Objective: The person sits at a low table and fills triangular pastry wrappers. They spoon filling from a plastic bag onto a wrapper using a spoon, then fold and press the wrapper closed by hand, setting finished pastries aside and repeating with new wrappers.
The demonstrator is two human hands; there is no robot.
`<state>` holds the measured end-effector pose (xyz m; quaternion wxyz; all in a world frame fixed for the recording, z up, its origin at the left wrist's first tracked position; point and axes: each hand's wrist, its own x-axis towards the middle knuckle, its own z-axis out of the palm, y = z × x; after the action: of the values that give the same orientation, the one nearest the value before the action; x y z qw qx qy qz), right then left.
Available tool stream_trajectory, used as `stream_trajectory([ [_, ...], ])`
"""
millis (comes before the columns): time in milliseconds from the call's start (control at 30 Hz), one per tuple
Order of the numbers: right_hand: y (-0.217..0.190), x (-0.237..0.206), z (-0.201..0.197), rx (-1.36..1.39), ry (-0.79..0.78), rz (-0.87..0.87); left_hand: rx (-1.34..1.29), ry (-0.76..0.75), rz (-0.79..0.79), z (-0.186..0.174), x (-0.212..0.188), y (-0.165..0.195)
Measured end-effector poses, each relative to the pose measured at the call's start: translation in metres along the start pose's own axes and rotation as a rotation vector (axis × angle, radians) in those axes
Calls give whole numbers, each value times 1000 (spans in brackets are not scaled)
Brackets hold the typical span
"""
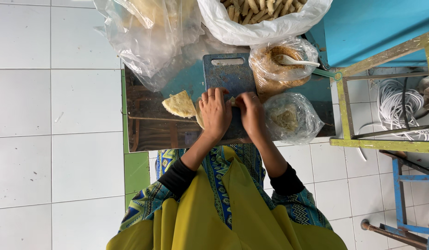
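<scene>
My left hand (pixel 215 112) lies palm down on a thin yellowish wrapper sheet (pixel 199 118) on a dark blue cutting board (pixel 227 71). My right hand (pixel 249 112) sits beside it, fingers pinched on the edge of the same piece (pixel 232 100) between the hands. A folded pale yellow wrapper (pixel 179 103) rests on the low shiny metal table (pixel 149 125), just left of my left hand. Most of the piece under my hands is hidden.
A clear bag of brown crumbs with a white spoon (pixel 281 62) and a small clear bag of filling (pixel 290 116) sit at right. A white bag of finished rolls (pixel 263 14) and a crumpled clear bag (pixel 149 32) lie behind. A yellow frame (pixel 385 143) stands at right.
</scene>
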<state>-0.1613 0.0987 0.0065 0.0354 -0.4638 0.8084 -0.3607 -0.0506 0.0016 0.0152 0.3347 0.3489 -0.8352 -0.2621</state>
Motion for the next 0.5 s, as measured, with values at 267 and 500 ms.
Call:
stream_trajectory([
  [267,-20,-4,-4,-607,-71,-258,84,-74,169,30,36,-4],
  [500,-8,15,-12,-417,-119,-173,111,-125,78,7,55,-34],
])
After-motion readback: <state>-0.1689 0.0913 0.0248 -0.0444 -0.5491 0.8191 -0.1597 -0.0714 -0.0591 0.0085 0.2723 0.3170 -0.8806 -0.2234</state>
